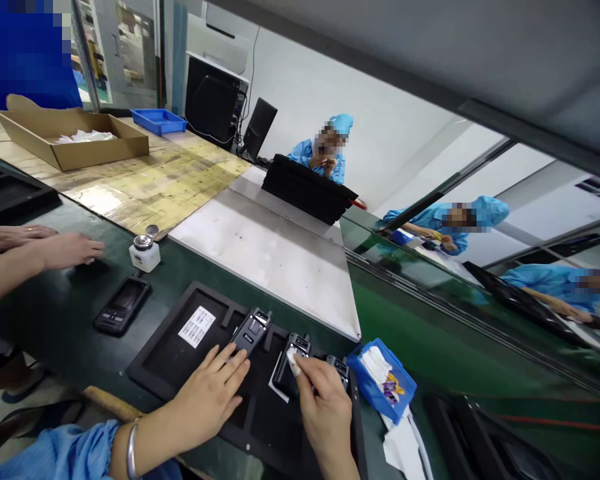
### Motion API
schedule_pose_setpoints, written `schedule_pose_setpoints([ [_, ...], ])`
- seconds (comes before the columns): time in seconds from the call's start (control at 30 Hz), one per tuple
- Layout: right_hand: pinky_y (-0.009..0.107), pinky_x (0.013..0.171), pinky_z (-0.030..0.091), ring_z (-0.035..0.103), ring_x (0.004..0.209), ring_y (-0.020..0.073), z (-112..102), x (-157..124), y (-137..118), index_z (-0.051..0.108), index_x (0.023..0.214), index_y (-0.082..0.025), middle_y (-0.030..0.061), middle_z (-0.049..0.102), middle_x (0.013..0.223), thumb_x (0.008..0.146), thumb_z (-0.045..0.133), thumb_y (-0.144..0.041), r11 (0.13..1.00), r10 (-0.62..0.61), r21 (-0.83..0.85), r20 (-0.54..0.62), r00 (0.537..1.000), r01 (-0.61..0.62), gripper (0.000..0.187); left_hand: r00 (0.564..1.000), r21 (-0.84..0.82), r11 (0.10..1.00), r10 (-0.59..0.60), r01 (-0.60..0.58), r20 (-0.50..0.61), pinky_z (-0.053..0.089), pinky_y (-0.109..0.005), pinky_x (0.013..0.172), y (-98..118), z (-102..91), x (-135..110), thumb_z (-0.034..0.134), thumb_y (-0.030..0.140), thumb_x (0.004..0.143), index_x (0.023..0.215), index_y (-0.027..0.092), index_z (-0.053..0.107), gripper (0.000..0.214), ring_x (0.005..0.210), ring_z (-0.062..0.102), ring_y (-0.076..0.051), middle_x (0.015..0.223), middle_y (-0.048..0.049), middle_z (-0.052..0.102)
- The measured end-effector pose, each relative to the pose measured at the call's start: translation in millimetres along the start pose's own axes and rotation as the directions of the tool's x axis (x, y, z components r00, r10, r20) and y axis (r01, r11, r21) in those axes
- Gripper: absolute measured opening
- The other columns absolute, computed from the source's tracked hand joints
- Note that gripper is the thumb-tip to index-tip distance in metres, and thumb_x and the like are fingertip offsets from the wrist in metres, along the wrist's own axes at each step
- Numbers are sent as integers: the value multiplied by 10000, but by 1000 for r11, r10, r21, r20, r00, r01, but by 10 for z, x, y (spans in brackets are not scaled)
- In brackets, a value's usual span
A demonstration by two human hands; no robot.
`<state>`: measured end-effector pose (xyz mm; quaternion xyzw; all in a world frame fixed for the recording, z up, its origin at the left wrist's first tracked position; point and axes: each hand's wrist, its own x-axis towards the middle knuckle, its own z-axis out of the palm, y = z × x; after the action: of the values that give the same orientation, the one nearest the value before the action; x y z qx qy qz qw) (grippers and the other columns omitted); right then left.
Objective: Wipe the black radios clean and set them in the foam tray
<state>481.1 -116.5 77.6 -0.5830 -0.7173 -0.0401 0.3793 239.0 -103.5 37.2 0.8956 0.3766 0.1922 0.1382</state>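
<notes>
A black foam tray (pixel 165 353) with a barcode label lies in front of me on the green belt. My left hand (pixel 207 397) rests flat, fingers stretched, on the lower end of a black handheld radio (pixel 253 328) lying in the tray. My right hand (pixel 323 397) is pinched on a small white wipe (pixel 293 363) pressed against a second black radio (pixel 293 363) in the neighbouring slot. A third radio (pixel 339 368) shows just behind my right hand.
A small blue bin (pixel 383 380) with white wipes sits right of the tray. Another black device (pixel 123 303) and a white dispenser bottle (pixel 145 252) lie to the left, near another person's hands (pixel 45 247). A cardboard box (pixel 73 137) stands far left. Co-workers in blue sit along the line.
</notes>
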Motion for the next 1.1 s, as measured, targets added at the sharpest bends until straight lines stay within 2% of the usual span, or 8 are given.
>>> schedule_pose_setpoints([
  [0.13,380,855,406,567,857,186,372,387,82,717,1054,-239,30,679,918,948,544,-179,992,-97,-77,94,991,104,211,990,20,1000,-27,25,139,290,-593,1173,-39,57,68,596,272,859,1529,177,271,751,1481,215,-321,1598,-82,265],
  [0.23,467,976,319,552,867,191,639,610,59,729,1019,-266,7,684,894,930,567,-149,988,-95,-101,173,980,114,218,977,0,999,-41,42,208,224,-597,1197,-47,90,96,573,261,849,1549,170,211,794,1499,143,-319,1618,-75,182],
  [0.33,529,1046,232,536,864,189,790,765,31,733,977,-284,-13,684,862,916,611,-167,987,-90,-110,243,966,120,180,968,-23,999,-42,49,248,209,-597,1199,-57,116,110,542,213,838,1558,184,177,808,1504,112,-319,1625,-61,121],
  [0.43,577,1075,167,523,874,197,822,847,41,728,963,-286,-15,686,859,922,605,-179,985,-77,-130,267,961,115,168,951,-34,997,-50,64,305,259,-619,1171,-56,113,143,515,157,812,1555,174,186,812,1497,135,-335,1621,-61,103],
  [0.57,592,1085,152,523,872,208,771,817,78,717,949,-258,-1,689,858,928,571,-176,981,-91,-150,225,970,127,169,925,-28,998,-45,60,378,327,-656,1118,-57,74,211,497,142,801,1545,143,214,796,1487,165,-362,1609,-78,89],
  [0.73,569,1087,169,521,861,204,784,780,45,701,934,-250,2,676,833,937,520,-144,978,-125,-137,208,970,156,210,902,-3,999,-45,51,429,380,-606,1108,-60,46,252,506,130,780,1542,154,241,807,1477,202,-365,1600,-79,104],
  [0.87,579,1094,152,520,884,211,814,836,93,703,932,-255,-3,683,854,927,551,-158,975,-125,-154,225,966,162,180,907,20,998,-57,53,417,402,-600,1090,-64,93,236,505,136,776,1548,152,219,823,1474,206,-370,1603,-78,99],
  [1.1,572,1091,157,525,887,213,782,777,92,697,943,-259,6,681,847,937,526,-154,977,-109,-153,234,966,147,201,947,68,998,-20,-2,322,428,-561,1065,-99,215,173,521,164,783,1542,147,245,808,1461,246,-367,1608,-91,156],
])
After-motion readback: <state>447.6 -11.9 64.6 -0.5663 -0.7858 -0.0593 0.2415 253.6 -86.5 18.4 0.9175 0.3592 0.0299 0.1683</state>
